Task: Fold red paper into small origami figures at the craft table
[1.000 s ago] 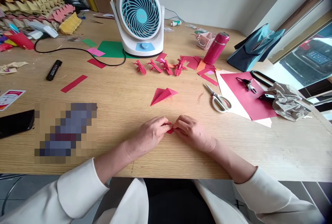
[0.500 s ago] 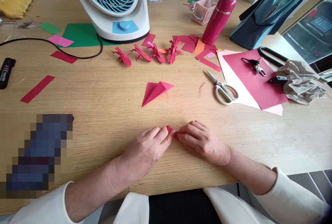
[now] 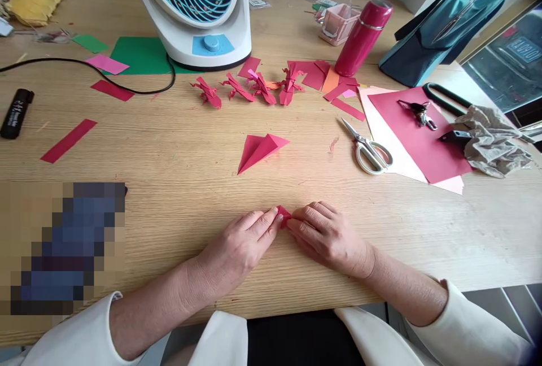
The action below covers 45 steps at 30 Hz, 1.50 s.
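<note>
Between my fingertips, near the table's front edge, is a small folded red paper (image 3: 283, 215). My left hand (image 3: 248, 240) pinches its left side, thumb and fingers pressed together. My right hand (image 3: 328, 237) has its fingers closed on the paper's right corner. Beyond my hands lies a larger folded red paper (image 3: 261, 151) with a pointed shape, touched by neither hand. Several small red folded figures (image 3: 265, 90) stand in a row farther back. To the right, scissors (image 3: 368, 148) rest on the table with their blades slightly apart.
A white fan (image 3: 203, 27) stands at the back. Red sheets (image 3: 406, 134), crumpled paper (image 3: 493, 140), a pink bottle (image 3: 364, 37) and a blue bag (image 3: 423, 44) are at the right. A black marker (image 3: 16, 113) and a red strip (image 3: 68, 141) lie left.
The view has shifted slightly, so the table's things appear farther right. More of the small red paper shows between my fingertips; both hands still hold it.
</note>
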Motion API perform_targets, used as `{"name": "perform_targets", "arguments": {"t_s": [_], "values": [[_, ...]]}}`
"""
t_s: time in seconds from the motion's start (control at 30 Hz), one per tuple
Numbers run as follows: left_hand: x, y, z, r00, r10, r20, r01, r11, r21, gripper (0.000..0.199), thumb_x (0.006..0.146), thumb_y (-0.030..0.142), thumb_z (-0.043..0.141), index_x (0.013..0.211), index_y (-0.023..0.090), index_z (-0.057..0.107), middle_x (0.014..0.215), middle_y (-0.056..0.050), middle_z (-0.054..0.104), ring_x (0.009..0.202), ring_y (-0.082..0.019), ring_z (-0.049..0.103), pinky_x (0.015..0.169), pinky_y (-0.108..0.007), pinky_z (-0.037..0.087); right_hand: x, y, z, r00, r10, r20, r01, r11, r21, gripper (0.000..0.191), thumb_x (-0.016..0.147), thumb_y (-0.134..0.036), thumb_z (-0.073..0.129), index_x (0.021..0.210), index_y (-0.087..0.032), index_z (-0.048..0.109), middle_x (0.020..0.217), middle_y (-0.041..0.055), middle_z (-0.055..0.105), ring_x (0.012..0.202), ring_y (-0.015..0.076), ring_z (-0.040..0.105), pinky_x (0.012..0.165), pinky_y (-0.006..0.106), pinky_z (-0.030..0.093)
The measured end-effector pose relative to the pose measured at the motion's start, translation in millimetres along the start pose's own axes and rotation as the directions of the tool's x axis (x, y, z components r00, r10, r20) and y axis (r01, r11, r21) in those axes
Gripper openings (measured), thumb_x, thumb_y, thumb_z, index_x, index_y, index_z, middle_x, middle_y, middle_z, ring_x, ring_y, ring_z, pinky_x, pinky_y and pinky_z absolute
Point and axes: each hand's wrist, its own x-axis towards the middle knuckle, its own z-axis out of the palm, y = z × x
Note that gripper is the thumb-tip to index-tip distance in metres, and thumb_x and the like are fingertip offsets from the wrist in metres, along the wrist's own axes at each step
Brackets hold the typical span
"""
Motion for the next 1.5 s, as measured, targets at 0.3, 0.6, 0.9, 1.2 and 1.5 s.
{"name": "perform_targets", "arguments": {"t_s": [0.3,0.6,0.9,1.2,1.5], "values": [[5.5,-9.2,-2.6,0.996,-0.054,-0.076,0.038,0.981,-0.188,0.035,0.093,0.007,0.044,0.125,0.015,0.057,0.118,-0.008,0.065,0.101,-0.017,0.061,0.092,-0.03,0.051,2.6,-5.2,2.5,0.994,0.111,-0.011,-0.111,0.993,0.026,0.015,0.095,-0.013,0.051,0.093,-0.017,0.065,0.087,0.0084,0.062,0.076,0.0181,0.053,0.071,0.033,0.044],[25.0,-12.1,-2.2,0.965,-0.256,-0.055,0.2,0.856,-0.478,0.015,0.096,0.021,0.051,0.095,0.019,0.066,0.093,-0.003,0.062,0.088,-0.014,0.06,0.081,-0.028,0.05,9.0,-8.1,0.8,0.941,0.337,0.014,-0.327,0.9,0.288,0.012,0.091,-0.013,0.052,0.084,-0.018,0.06,0.084,0.0063,0.055,0.078,0.0182,0.052,0.071,0.032,0.045],[36.1,-12.4,2.2,0.952,-0.306,-0.01,0.251,0.799,-0.546,0.015,0.093,0.013,0.05,0.083,0.016,0.06,0.088,-0.003,0.055,0.082,-0.014,0.055,0.073,-0.027,0.045,11.1,-7.9,-3.8,0.913,0.405,0.057,-0.401,0.858,0.32,0.01,0.089,-0.012,0.054,0.082,-0.017,0.058,0.085,0.0053,0.055,0.08,0.0178,0.052,0.074,0.032,0.043],[40.9,-10.3,-1.6,0.948,-0.313,0.049,0.297,0.822,-0.486,0.017,0.092,0.014,0.048,0.08,0.017,0.058,0.089,-0.004,0.055,0.082,-0.016,0.055,0.071,-0.029,0.044,10.8,-2.9,-3.5,0.892,0.451,0.041,-0.435,0.829,0.353,0.009,0.087,-0.01,0.056,0.082,-0.018,0.055,0.085,0.0028,0.054,0.076,0.0152,0.053,0.07,0.029,0.042],[46.2,-5.4,0.3,0.92,-0.387,0.06,0.373,0.817,-0.439,0.013,0.088,0.015,0.051,0.076,0.018,0.053,0.085,-0.003,0.054,0.077,-0.015,0.053,0.068,-0.03,0.043,12.9,-2.1,-2.5,0.891,0.452,0.037,-0.441,0.842,0.31,0.012,0.087,-0.01,0.055,0.078,-0.018,0.055,0.083,0.0031,0.052,0.073,0.0144,0.051,0.067,0.028,0.041]]}}
